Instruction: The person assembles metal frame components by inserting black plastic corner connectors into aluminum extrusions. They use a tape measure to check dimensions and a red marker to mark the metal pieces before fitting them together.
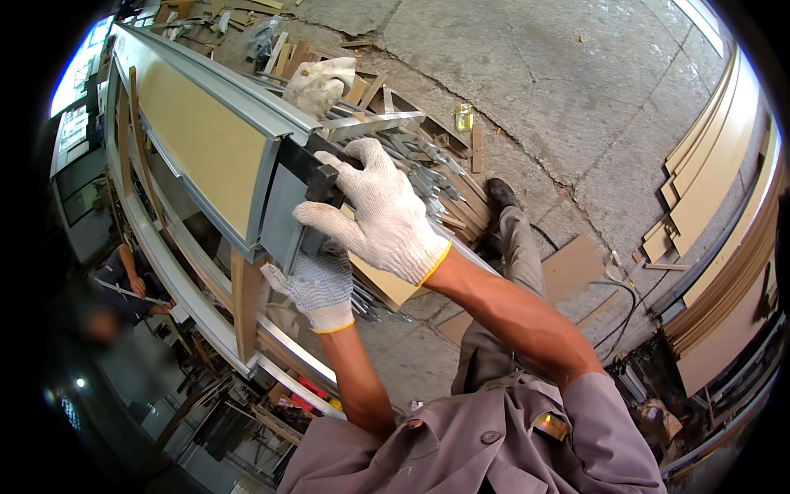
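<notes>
I work with two gloved hands at the near end of a long, yellow-faced panel framed in grey metal, which lies along pale rails on my left. My right hand is at the panel's upper near corner, thumb and fingers partly open and bent around a black block; how hard they press on it, I cannot tell. Below, at the lower near corner, my left hand, in a dotted glove, has its thumb spread outward beside a grey end plate. The plate hides part of those fingers, so I cannot tell whether they grip anything.

A wooden post stands under the panel's lower edge, close to my left thumb. Beyond my right hand, grey metal strips lie heaped among wood scraps, with a crumpled off-white cloth just past the panel's upper edge. Tan boards lie stacked near the concrete floor's right edge. Past the rails, at far left, another person bends an arm.
</notes>
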Demonstrator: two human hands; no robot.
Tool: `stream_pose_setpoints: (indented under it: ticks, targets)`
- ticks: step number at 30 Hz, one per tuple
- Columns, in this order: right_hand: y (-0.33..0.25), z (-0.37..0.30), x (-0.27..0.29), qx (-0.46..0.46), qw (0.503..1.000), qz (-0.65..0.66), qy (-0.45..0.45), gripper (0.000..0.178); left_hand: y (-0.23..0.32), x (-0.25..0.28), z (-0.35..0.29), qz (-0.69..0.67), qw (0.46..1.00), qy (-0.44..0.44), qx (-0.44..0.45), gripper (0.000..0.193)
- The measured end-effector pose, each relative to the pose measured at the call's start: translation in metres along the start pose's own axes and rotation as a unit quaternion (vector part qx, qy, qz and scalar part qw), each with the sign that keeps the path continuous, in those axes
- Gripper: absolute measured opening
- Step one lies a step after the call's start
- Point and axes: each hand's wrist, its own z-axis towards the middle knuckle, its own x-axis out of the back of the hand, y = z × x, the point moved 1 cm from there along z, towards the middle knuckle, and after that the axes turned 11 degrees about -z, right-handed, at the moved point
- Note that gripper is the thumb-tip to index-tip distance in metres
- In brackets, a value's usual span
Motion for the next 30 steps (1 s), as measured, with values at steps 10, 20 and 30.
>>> stream_pose_setpoints:
  ticks: [10, 20, 30]
  targets:
    - [-0.007, 0.002, -0.002, -0.012, 0.998, -0.063, -0.025, 0.076, -0.001, 0.009, -0.012, -0.067, 0.998, 0.008, 0.006, 0.104]
    - [-0.014, 0.007, 0.003, -0.038, 0.996, -0.068, -0.043, 0.076, 0.002, -0.009, -0.015, -0.036, 0.998, -0.053, 0.012, 0.061]
    - [-0.014, 0.014, 0.001, -0.038, 0.996, -0.063, -0.051, 0.074, 0.007, -0.025, -0.015, -0.073, 0.996, -0.036, 0.042, 0.059]
